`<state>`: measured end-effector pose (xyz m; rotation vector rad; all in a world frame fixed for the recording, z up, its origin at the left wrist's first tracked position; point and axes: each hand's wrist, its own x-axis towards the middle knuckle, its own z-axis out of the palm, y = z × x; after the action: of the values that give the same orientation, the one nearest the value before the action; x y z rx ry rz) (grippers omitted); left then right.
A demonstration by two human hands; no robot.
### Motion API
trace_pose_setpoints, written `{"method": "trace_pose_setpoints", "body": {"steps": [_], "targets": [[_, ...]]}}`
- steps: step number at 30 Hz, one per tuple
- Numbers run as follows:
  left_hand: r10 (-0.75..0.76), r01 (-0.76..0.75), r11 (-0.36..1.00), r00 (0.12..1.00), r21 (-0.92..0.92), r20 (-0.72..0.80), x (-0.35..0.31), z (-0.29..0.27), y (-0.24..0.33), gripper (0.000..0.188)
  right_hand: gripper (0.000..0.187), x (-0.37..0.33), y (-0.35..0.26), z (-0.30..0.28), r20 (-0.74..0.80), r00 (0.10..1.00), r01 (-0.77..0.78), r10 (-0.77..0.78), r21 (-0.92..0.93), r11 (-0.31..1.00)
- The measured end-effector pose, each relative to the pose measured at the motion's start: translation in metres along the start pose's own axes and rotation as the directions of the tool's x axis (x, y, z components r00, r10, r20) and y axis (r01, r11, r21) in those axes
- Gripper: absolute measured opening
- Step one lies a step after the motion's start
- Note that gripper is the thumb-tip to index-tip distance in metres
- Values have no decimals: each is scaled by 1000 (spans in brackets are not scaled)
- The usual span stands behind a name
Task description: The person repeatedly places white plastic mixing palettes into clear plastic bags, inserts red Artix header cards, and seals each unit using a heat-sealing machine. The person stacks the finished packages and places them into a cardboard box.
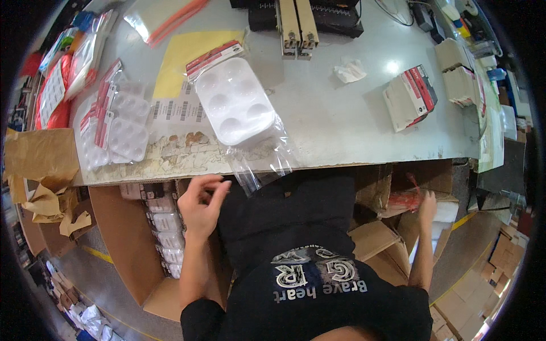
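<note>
A white plastic paint palette (234, 102) with round wells lies on the table in a clear plastic bag with a red header. The bag's loose lower end (259, 170) hangs over the table's front edge. Close to that end, my left hand (202, 207) is raised with loosely curled fingers, thumb apart, holding nothing. Down at the right, my right hand (426, 206) reaches to a cardboard box (372, 187) below the table. Its fingers are closed on a thin red plastic piece (412, 182), above more red and clear packaging (404, 200); the exact kind is unclear.
Bagged palettes (122, 125) are piled at the table's left. A yellow sheet (176, 62) and barcode labels (179, 111) lie beneath the middle palette. A stack of red-and-white cards (410, 98) and crumpled tissue (350, 71) are at right. A black sealing machine (298, 23) stands behind.
</note>
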<state>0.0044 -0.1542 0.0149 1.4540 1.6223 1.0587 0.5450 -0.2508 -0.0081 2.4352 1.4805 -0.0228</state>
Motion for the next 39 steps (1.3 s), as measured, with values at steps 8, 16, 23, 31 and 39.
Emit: {"method": "trace_pose_setpoints", "body": {"steps": [8, 16, 23, 31, 39], "targets": [[769, -813, 156, 456, 560, 448, 29, -1, -3, 36, 44, 31, -211, -75, -727, 270, 940, -632, 55, 338], [806, -810, 477, 558, 342, 197, 38, -27, 4, 21, 26, 34, -298, -133, -751, 170, 922, -638, 349, -166], [581, -804, 523, 578, -282, -573, 45, -31, 78, 7, 6, -10, -325, -207, -800, 587, 588, -122, 526, -615], [150, -567, 663, 740, -488, -655, -41, 1, 73, 19, 16, -88, -307, -160, -514, 827, 269, -229, 719, -640], [-343, -90, 613, 865, -785, -367, -63, 15, 36, 13, 18, -86, -295, -123, 143, 892, -329, -429, 855, -401]]}}
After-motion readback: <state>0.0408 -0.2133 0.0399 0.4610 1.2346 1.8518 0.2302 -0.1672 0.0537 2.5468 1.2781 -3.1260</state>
